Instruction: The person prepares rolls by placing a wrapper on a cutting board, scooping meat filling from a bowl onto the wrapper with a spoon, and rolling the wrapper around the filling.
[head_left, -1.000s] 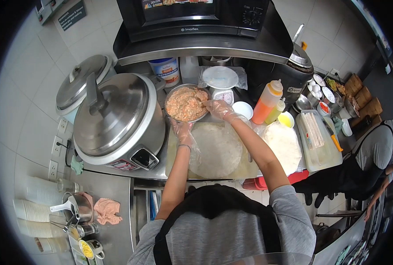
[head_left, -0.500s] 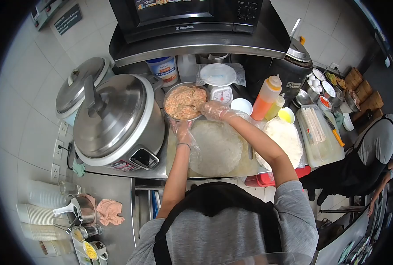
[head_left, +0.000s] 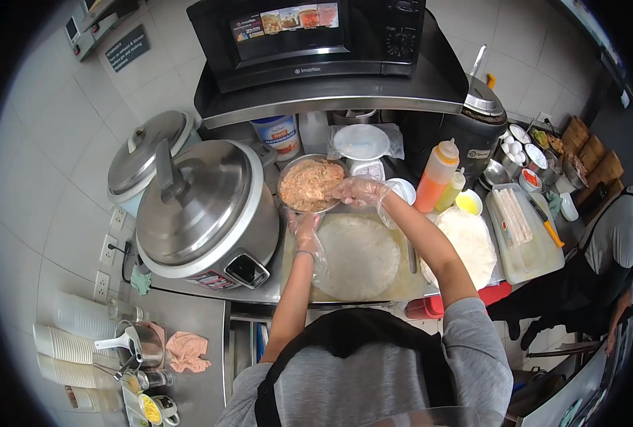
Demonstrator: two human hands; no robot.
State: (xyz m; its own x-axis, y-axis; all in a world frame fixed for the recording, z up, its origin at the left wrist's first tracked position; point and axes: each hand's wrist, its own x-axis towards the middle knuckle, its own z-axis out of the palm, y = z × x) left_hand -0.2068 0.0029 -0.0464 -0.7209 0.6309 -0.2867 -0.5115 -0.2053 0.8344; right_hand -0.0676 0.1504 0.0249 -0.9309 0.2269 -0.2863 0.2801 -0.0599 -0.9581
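A metal bowl (head_left: 282,201) of orange-pink chopped filling (head_left: 309,183) stands at the back of the board. My left hand (head_left: 304,226), in a clear plastic glove, grips the bowl's near rim. At the bowl's right side, my gloved right hand (head_left: 361,192) is closed around a spoon, whose head is in the filling and mostly hidden. Below both hands, a round flat sheet of dough (head_left: 359,260) lies on the cutting board (head_left: 298,274). A kitchen scale (head_left: 366,169) with a plastic-wrapped plate (head_left: 361,143) on top is just behind my right hand.
A large rice cooker (head_left: 202,206) crowds the left side. Orange (head_left: 437,174) and yellow (head_left: 451,191) squeeze bottles stand right, near stacked dough sheets (head_left: 466,245) and a tray of rolls (head_left: 512,220). The microwave shelf (head_left: 330,105) overhangs the back. A co-worker (head_left: 587,263) stands at far right.
The view has tilted up, so everything sits lower and slightly further right. My right hand has shifted with the spoon towards the bowl's right side; my left hand stays at the near rim.
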